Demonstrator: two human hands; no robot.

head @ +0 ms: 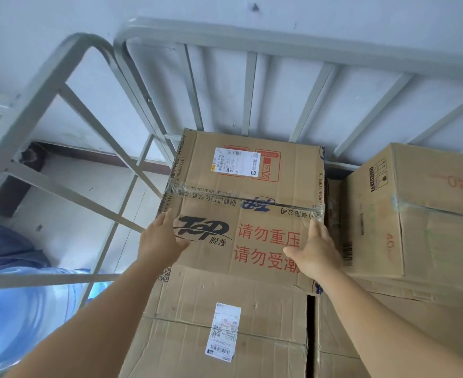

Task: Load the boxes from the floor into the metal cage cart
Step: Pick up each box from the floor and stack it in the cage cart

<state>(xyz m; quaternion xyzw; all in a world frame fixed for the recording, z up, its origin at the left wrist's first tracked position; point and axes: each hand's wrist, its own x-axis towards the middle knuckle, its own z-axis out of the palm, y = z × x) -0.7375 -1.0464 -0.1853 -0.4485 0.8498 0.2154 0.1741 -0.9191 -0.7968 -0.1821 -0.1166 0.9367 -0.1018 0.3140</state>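
Note:
A brown cardboard box (246, 192) printed with a black logo and red characters sits on top of other boxes inside the grey metal cage cart (252, 42). My left hand (159, 238) presses flat against the box's left side, thumb on its top. At the box's right edge, my right hand (315, 249) lies with straight fingers and the thumb spread over the top. Beneath it lies a larger box (225, 323) with a white shipping label.
Another cardboard box (429, 208) marked "40" stands to the right inside the cart, close against the logo box. A blue water jug (20, 309) stands outside the cart's left bars. White wall behind the cage; tiled floor shows at left.

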